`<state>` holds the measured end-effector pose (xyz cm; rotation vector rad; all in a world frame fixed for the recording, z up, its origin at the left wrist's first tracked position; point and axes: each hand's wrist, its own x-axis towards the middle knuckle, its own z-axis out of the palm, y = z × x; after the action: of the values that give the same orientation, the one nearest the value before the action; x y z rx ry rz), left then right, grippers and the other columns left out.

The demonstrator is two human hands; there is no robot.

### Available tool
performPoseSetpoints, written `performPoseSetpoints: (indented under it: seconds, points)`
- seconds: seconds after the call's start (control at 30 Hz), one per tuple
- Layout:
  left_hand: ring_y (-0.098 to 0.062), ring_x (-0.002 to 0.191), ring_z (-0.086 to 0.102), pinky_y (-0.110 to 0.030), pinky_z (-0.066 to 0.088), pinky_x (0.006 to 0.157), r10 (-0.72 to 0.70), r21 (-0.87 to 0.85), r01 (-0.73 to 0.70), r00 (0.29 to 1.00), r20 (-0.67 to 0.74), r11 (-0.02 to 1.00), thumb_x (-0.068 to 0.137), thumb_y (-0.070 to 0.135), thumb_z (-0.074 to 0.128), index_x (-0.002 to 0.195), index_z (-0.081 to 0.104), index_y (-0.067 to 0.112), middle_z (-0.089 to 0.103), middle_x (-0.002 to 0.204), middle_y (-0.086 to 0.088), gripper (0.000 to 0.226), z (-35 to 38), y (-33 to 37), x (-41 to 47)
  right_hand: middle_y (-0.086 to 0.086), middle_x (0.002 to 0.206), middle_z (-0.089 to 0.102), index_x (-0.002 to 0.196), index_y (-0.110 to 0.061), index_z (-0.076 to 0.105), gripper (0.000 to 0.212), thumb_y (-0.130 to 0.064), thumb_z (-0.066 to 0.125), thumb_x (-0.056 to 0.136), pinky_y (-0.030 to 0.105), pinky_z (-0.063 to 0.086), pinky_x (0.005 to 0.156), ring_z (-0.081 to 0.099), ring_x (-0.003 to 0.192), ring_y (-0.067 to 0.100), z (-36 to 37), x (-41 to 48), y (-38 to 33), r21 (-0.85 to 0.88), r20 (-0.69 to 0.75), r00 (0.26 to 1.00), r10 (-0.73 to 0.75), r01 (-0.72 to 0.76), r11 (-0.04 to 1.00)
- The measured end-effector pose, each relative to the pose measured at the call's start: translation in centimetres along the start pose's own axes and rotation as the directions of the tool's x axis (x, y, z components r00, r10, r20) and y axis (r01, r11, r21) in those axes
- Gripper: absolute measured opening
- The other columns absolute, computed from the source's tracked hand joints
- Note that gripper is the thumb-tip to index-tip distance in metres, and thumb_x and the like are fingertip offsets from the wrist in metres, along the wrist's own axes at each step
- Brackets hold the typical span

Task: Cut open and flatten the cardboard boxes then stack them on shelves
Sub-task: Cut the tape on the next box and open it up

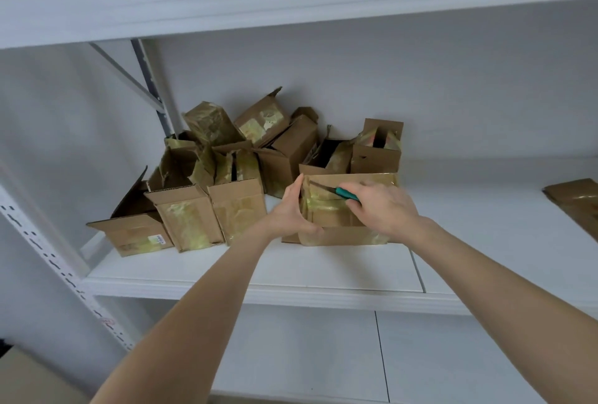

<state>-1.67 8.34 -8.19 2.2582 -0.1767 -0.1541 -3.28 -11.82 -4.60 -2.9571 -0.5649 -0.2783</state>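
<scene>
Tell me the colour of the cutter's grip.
Teal green. The cutter's grip shows best in the head view, against the brown box.

Matt cardboard boxes [207,183], glossy tape [323,206]

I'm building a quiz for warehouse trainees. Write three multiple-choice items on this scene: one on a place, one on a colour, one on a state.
1. Where on the shelf lies the flattened cardboard? A far right, B far left, C front middle.
2. The knife handle is: A red, B teal, C yellow.
3. The right hand: A hangs open, B grips the knife, C lies flat.
Key: A, it sits at the right edge. B, teal shows beside the fingers. B, fingers curl round the handle.
</scene>
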Motion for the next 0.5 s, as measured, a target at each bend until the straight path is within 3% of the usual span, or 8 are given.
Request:
performPoseSetpoints:
  seconds: [0.1, 0.17, 0.27, 0.37, 0.5]
  points:
    - [-0.008, 0.114, 0.053, -0.012, 0.049, 0.081, -0.026, -0.243, 0.031, 0.999, 0.022, 0.97, 0.082, 0.017, 0.076, 0.148, 0.028, 0.02, 0.054, 0.127, 0.007, 0.082, 0.6, -0.4, -0.3, -0.001, 0.125, 0.058, 0.14, -0.044, 0.039, 0.037, -0.039, 0.031, 0.104, 0.031, 0.051, 0.069, 0.06, 0.097, 0.024, -0.7, -0.4, -0.3, -0.127, 0.048, 0.999, -0.024, 0.03, 0.991]
    - [-0.01, 0.112, 0.057, -0.017, 0.051, 0.086, -0.069, -0.334, 0.051, 0.997, -0.042, 0.941, 0.091, 0.02, 0.067, 0.143, 0.041, 0.016, 0.06, 0.128, 0.001, 0.059, 1.1, -0.9, -0.3, 0.0, 0.123, 0.057, 0.14, -0.046, 0.04, 0.038, -0.036, 0.029, 0.105, 0.03, 0.048, 0.066, 0.06, 0.097, 0.025, -0.8, -0.5, -0.4, -0.16, 0.061, 0.998, -0.015, 0.024, 0.987]
    - [-0.017, 0.116, 0.058, -0.028, 0.049, 0.098, -0.113, -0.415, 0.059, 0.988, -0.106, 0.908, 0.095, 0.021, 0.061, 0.142, 0.046, 0.012, 0.061, 0.128, -0.004, 0.05, 1.9, -1.5, -0.4, 0.001, 0.127, 0.056, 0.142, -0.049, 0.037, 0.04, -0.035, 0.029, 0.106, 0.03, 0.045, 0.067, 0.059, 0.101, 0.026, -0.8, -0.6, -0.6, -0.175, 0.079, 0.997, 0.009, 0.005, 0.985]
    - [-0.015, 0.111, 0.058, -0.019, 0.05, 0.087, -0.107, -0.407, 0.043, 0.985, -0.135, 0.913, 0.098, 0.019, 0.056, 0.138, 0.049, 0.013, 0.062, 0.124, -0.002, 0.042, 2.3, -1.1, -0.8, 0.0, 0.13, 0.055, 0.143, -0.05, 0.035, 0.04, -0.039, 0.033, 0.105, 0.029, 0.047, 0.069, 0.059, 0.103, 0.025, -0.9, -0.7, -0.8, -0.196, 0.078, 0.997, -0.007, 0.022, 0.98]
    - [-0.017, 0.115, 0.056, -0.023, 0.046, 0.09, -0.094, -0.35, 0.03, 0.981, -0.168, 0.936, 0.099, 0.017, 0.054, 0.139, 0.049, 0.014, 0.062, 0.125, -0.003, 0.04, 2.7, -0.8, -1.0, 0.0, 0.132, 0.054, 0.144, -0.05, 0.035, 0.041, -0.041, 0.035, 0.104, 0.03, 0.047, 0.07, 0.058, 0.107, 0.025, -0.9, -1.0, -1.3, -0.209, 0.096, 0.995, -0.019, 0.039, 0.977]
